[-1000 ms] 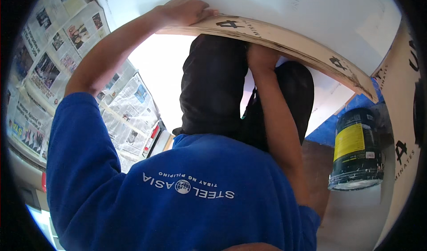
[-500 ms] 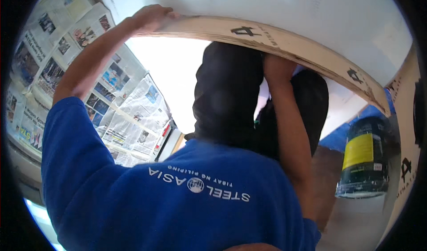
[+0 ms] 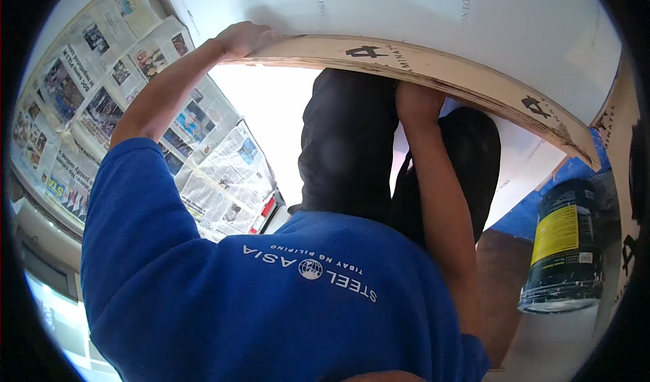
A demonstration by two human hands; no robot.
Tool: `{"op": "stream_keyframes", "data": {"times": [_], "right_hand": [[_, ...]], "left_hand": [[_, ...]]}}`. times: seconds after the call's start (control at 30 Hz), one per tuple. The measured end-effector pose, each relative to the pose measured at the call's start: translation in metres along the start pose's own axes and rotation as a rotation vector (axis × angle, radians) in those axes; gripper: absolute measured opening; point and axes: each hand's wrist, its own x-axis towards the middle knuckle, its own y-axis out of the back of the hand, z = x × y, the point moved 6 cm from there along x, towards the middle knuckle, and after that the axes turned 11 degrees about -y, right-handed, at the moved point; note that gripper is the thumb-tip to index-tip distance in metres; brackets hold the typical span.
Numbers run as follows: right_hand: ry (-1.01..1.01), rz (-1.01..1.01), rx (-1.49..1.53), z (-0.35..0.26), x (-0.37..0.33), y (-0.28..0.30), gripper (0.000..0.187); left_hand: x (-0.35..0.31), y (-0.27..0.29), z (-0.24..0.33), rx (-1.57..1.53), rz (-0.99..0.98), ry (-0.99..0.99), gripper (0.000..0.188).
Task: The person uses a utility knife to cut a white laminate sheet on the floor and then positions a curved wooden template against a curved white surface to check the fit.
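Note:
A long tan plywood board (image 3: 447,65) with dark stamped marks and a layered edge spans the upper middle, in front of my body. At its left end, my left hand (image 3: 245,40) is closed over the upper edge. My right hand (image 3: 420,103) reaches up between my black-trousered knees to the board's underside. Its fingers are hidden behind the board's lower edge, so whether it holds anything does not show.
A white sheet-like surface (image 3: 406,9) lies beyond the board. Newspaper pages (image 3: 101,104) cover the panel at left. A dark paint bucket (image 3: 562,246) with a yellow label stands at right, near blue material (image 3: 511,213). Another stamped wooden panel (image 3: 619,179) borders the far right.
The view has shifted slightly, so the newspapers sit further right and the bucket lower. Both hands keep their places on the board, which looks little moved.

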Motion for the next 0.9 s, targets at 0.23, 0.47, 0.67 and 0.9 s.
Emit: {"op": "stream_keyframes", "data": {"times": [0.23,0.47,0.67,0.9], "right_hand": [[-0.051,0.011,0.100,0.008,-0.003,-0.004,0.027],[-0.042,-0.020,0.072,0.003,0.004,-0.005,0.028],[-0.005,0.018,0.063,-0.008,0.006,0.007,0.029],[-0.053,-0.040,0.062,0.000,0.003,-0.004,0.031]], "left_hand": [[-0.045,-0.020,-0.068,0.429,-0.273,-0.046,0.052],[-0.096,0.018,-0.045,0.031,0.244,0.072,0.062],[-0.020,0.017,0.017,0.229,-0.055,0.070,0.040],[-0.010,0.006,0.002,0.142,-0.013,0.111,0.055]]}}
